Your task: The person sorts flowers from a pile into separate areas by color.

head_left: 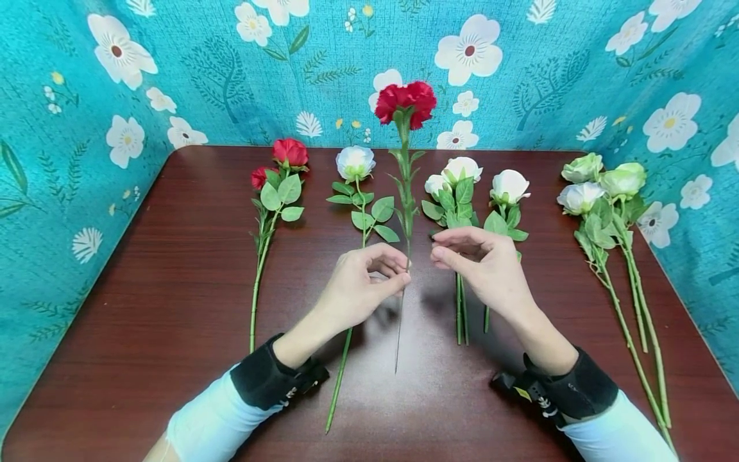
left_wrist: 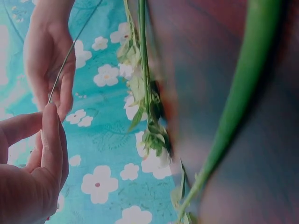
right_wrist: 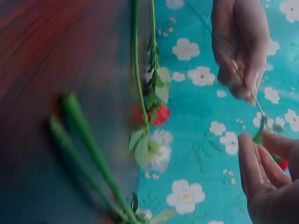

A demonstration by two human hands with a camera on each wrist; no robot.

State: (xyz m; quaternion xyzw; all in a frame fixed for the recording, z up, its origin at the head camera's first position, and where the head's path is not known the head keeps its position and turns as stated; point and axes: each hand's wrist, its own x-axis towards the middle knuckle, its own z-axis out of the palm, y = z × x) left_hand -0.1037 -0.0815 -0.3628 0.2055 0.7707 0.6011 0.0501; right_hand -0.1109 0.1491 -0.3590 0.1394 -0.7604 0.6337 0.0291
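My left hand (head_left: 359, 282) pinches the thin lower stem of a red carnation (head_left: 406, 102) between thumb and fingers. The carnation is held upright above the table, its leafy stem rising from the grip and a bare, wire-thin end (head_left: 398, 340) pointing down below it. Just to the right of that stem is my right hand (head_left: 491, 266), its fingers loosely bent and nothing between them. The right wrist view has the right hand (right_wrist: 271, 172) close beside the carnation's green leaves. In the left wrist view the thin stem (left_wrist: 70, 49) runs up from the left fingertips.
On the dark wooden table (head_left: 173, 308) lie red flowers (head_left: 290, 153) at left, a pale bluish-white rose (head_left: 355, 163) near the middle, white roses (head_left: 510, 187) behind my right hand, and greenish-white roses (head_left: 623, 179) at right. A floral blue curtain (head_left: 346, 96) stands behind.
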